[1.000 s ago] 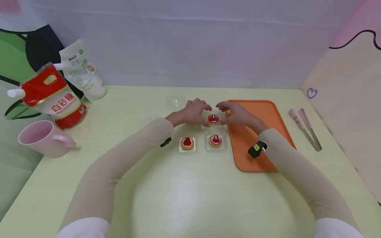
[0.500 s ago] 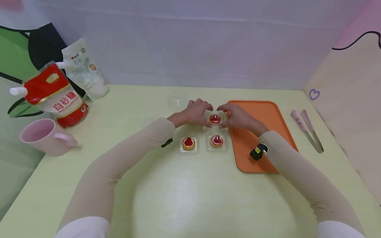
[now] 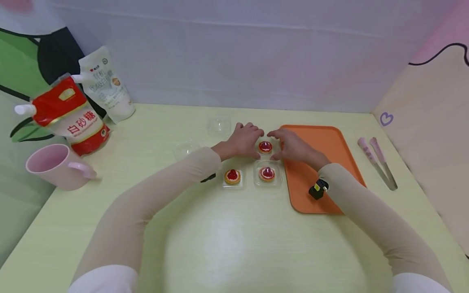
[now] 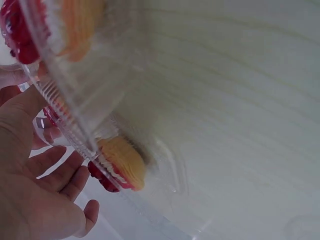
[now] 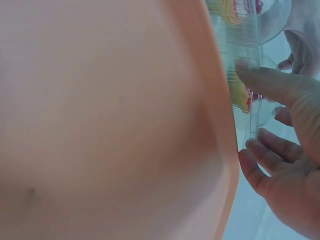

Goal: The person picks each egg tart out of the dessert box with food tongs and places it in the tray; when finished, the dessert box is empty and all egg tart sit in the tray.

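A pale green surface (image 3: 220, 252) fills most of the space, with a light purple wall (image 3: 227, 61) at its back. Two long tan sleeves (image 3: 146, 211) reach over it from the near side.

An orange tray (image 3: 322, 142) lies flat on the right, and part of the right arm goes over it. A red and white bag (image 3: 78, 122) stands at the far left, with a white bag (image 3: 106, 85) leaning back just behind it. A pink mug (image 3: 58, 175) sits in front of them, and its handle points right.

Past the tray lie metal tools (image 3: 384, 175) with pink handles.

The left hand (image 3: 243, 141) has its grip on the left side of the far box (image 3: 273, 141). The right hand (image 3: 294, 145) has its grip on the right side. On both hands the thumb is at the near edge and the fingers bend round to the back. The far box is clear and sits between the hands, by the tray's left edge.

A near box (image 3: 276, 183), clear too, is just in front of it. To its left is a clear base (image 3: 234, 186). Two clear lids (image 3: 220, 126) lie farther left.

A little black gadget (image 3: 318, 189) is on the right sleeve.

Each box and the base hold one small tart (image 3: 265, 146) with red on top.
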